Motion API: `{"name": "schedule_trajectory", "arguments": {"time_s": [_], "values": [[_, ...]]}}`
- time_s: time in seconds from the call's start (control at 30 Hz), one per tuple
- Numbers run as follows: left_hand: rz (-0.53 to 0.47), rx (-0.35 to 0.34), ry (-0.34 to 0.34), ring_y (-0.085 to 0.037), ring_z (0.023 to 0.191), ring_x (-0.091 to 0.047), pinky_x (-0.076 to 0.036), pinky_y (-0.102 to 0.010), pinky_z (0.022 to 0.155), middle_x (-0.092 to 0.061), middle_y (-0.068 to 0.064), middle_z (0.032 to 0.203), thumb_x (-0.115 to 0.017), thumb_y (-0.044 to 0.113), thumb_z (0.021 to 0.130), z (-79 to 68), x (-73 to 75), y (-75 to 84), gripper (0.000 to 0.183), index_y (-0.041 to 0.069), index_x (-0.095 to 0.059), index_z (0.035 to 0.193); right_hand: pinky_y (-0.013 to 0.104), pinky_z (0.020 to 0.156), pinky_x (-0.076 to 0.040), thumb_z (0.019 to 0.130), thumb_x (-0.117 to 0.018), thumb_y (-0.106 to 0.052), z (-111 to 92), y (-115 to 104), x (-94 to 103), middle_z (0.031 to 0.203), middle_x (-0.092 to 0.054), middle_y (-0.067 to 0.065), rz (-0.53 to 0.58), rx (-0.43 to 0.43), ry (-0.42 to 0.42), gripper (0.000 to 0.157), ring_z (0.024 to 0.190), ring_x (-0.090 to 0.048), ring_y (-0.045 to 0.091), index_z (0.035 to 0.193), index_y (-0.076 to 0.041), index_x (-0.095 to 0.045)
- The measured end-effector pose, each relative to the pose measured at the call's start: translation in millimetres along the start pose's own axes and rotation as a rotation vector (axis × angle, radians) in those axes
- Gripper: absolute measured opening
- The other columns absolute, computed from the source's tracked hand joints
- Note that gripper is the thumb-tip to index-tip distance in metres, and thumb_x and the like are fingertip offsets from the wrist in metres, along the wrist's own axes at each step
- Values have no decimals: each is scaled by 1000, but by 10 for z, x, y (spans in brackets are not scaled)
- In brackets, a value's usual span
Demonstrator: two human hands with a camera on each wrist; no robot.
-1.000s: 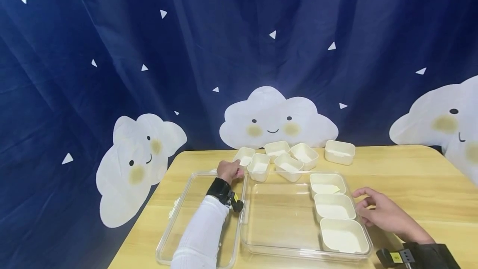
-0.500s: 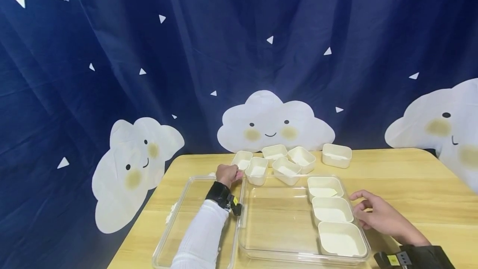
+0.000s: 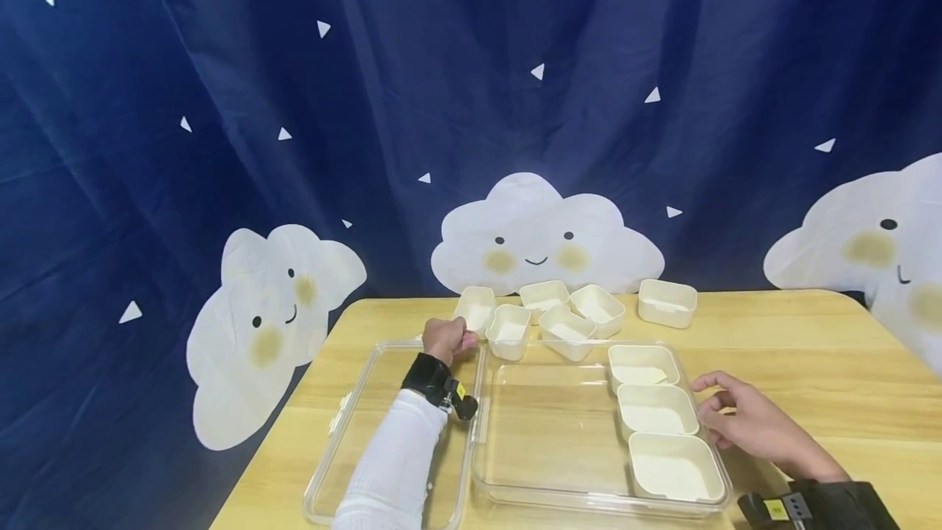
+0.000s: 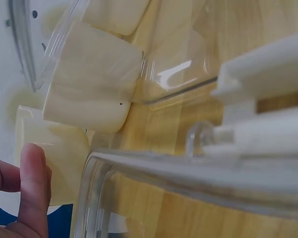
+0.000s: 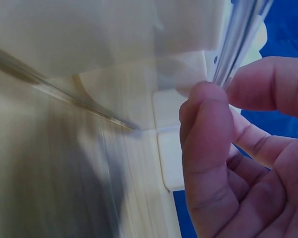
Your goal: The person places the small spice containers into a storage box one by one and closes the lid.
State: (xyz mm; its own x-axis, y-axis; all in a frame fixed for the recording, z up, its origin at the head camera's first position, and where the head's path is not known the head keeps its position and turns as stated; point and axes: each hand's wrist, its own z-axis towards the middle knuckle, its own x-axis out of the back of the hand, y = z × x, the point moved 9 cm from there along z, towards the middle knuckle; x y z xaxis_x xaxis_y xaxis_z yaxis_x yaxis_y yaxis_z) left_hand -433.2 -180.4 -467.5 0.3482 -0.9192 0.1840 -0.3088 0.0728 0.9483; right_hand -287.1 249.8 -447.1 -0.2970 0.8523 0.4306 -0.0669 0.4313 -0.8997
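My left hand (image 3: 446,339) pinches the wall of a small cream tub (image 3: 476,307) at the back left, and the tub tips up toward the curtain. In the left wrist view the thumb lies on the side of that tub (image 4: 64,153). A clear plastic case (image 3: 552,432) stands open, with three cream tubs lined up along its right side; the farthest tub (image 3: 636,357) has a pale yellow piece in it. My right hand (image 3: 758,424) holds the case's right rim (image 5: 236,44) between thumb and forefinger.
The case's clear lid (image 3: 383,399) lies flat to the left under my left forearm. Several loose cream tubs (image 3: 567,327) cluster behind the case, and another tub (image 3: 667,303) stands apart at the back right. A dark blue curtain (image 3: 412,88) hangs behind the wooden table (image 3: 824,350).
The left hand's tub has tilted up and shifted slightly back and left. My right hand stays at the case's rim.
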Motion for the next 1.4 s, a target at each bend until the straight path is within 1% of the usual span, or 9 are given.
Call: {"name": "schedule_trajectory", "arguments": {"time_s": [0.13,0.27,0.4,0.57,0.73,1.1,1.27,1.4], "values": [[-67,-2,-1,-15,47,-63,-54,-25,48,-64,-12,59,-52,-4,78,-5,14,25,24,-14,-62,97,33,58,-53,92,-54,-1,-2,-12,4,83,-56,11,-6,3,11,40,66,-57,20,126,14,-39],[-80,0,2,-12,45,-61,-53,-25,48,-63,-9,57,-52,-3,77,-19,38,42,25,-14,-62,98,33,57,-53,91,-54,0,3,-25,0,83,-56,12,-11,14,20,39,65,-58,20,124,13,-40],[-102,-11,-2,-12,46,-61,-54,-25,49,-62,-9,56,-53,-2,79,-48,63,73,22,-12,-62,96,33,57,-53,91,-54,0,3,-19,-4,83,-56,12,-6,10,22,38,65,-57,20,125,13,-40],[-131,-39,-14,-11,46,-61,-54,-24,50,-62,-8,57,-53,-1,81,-83,86,137,15,-9,-62,90,32,57,-52,92,-53,0,3,-4,7,83,-56,11,-15,-10,32,38,64,-56,19,125,12,-40],[-123,-46,-20,-9,47,-60,-53,-22,50,-62,-8,59,-54,1,82,-102,110,183,11,-6,-62,85,30,56,-50,93,-53,0,6,-2,12,82,-55,10,-29,-14,47,38,62,-54,18,126,12,-39],[-139,-65,-83,-11,50,-62,-54,-23,52,-63,-9,64,-53,2,86,-145,152,270,11,-6,-60,87,30,54,-49,91,-53,0,9,-30,-10,81,-54,10,-9,2,55,37,60,-53,17,124,12,-41],[-125,-84,-97,-10,51,-62,-55,-24,53,-63,-10,65,-53,2,86,-186,157,315,10,-6,-59,87,30,53,-49,90,-54,2,20,-37,-14,80,-54,11,1,20,59,36,59,-53,17,122,12,-42],[-127,-89,-110,-9,51,-61,-54,-23,52,-63,-9,65,-52,2,86,-215,146,342,9,-5,-58,87,30,52,-49,89,-53,2,20,-32,-13,80,-55,11,12,17,56,37,59,-54,18,122,12,-41]]}}
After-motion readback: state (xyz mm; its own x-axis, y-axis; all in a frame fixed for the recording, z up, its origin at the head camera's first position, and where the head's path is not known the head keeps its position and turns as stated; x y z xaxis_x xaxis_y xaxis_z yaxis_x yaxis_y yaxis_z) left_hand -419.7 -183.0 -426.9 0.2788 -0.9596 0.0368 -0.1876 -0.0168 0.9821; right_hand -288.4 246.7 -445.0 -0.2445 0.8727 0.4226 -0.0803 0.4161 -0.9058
